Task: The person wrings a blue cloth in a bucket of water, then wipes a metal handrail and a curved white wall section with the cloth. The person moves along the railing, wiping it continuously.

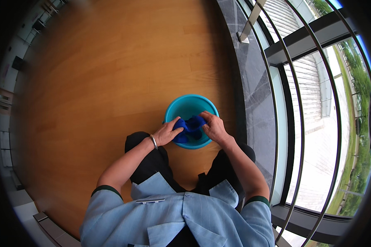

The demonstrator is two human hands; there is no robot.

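A dark blue cloth (188, 126) is bunched and stretched between my two hands over a round turquoise basin (191, 100). My left hand (166, 131), with a silver bangle at the wrist, grips the cloth's left end near the basin's left rim. At the right rim, my right hand (213, 125) has its fingers closed on the other end. Part of the cloth hangs down inside the basin. Whether there is water in the basin I cannot tell.
The basin stands on a brown wooden floor (111, 78) between my knees. To the right run a grey stone ledge (257, 99), metal railings (301, 103) and large windows. White furniture (6, 148) lines the far left edge.
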